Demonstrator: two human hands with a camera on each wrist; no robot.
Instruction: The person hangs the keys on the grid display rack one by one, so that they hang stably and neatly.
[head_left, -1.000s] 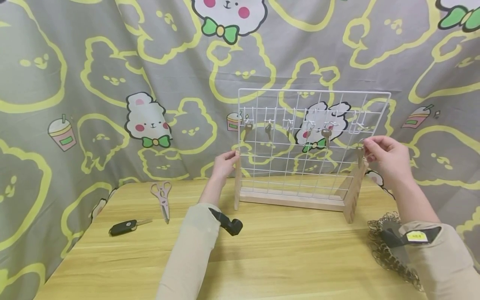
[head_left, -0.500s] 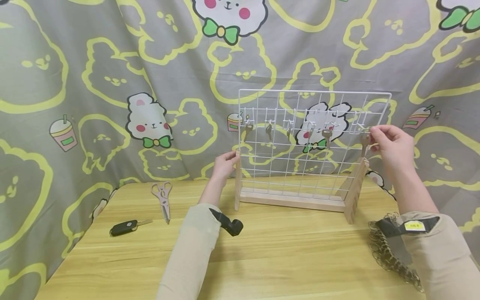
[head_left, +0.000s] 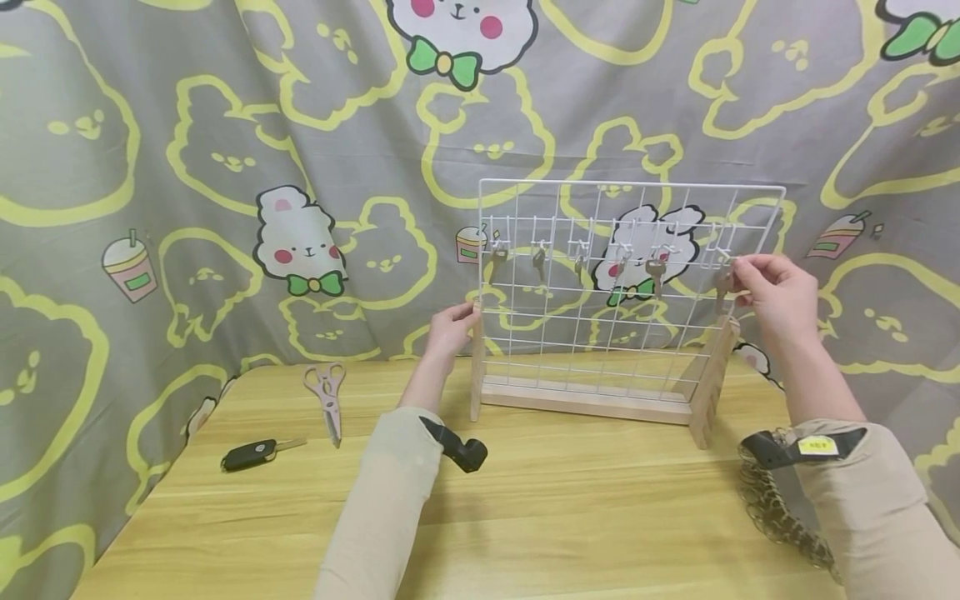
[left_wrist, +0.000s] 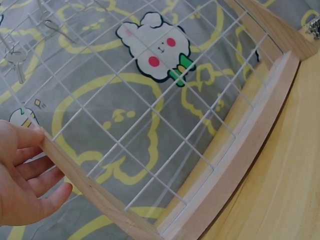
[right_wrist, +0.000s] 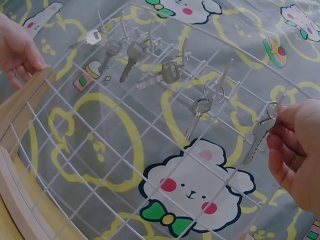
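Note:
A white wire grid rack (head_left: 630,182) on a wooden stand (head_left: 585,402) stands upright on the table. My right hand (head_left: 783,296) pinches the ring (right_wrist: 271,108) of a silver key (right_wrist: 260,135) beside the rightmost hook. The key hangs downward in front of the grid; whether its ring is over the hook I cannot tell. At the rack's left side, my left hand (head_left: 448,332) holds the top of the wooden post (left_wrist: 90,185) between thumb and fingers. Several other keys hang from hooks along the same row, among them a key (right_wrist: 200,112) just left of the held one.
Pink scissors (head_left: 326,396) and a black car key (head_left: 251,455) lie on the table's left part. A bundle of metal rings (head_left: 776,508) sits at the right, partly behind my right forearm. A patterned curtain (head_left: 375,150) hangs behind the rack.
My right hand has risen with the key from beside the right post to the rightmost hook, then shifted slightly left. My left hand has stayed on its post.

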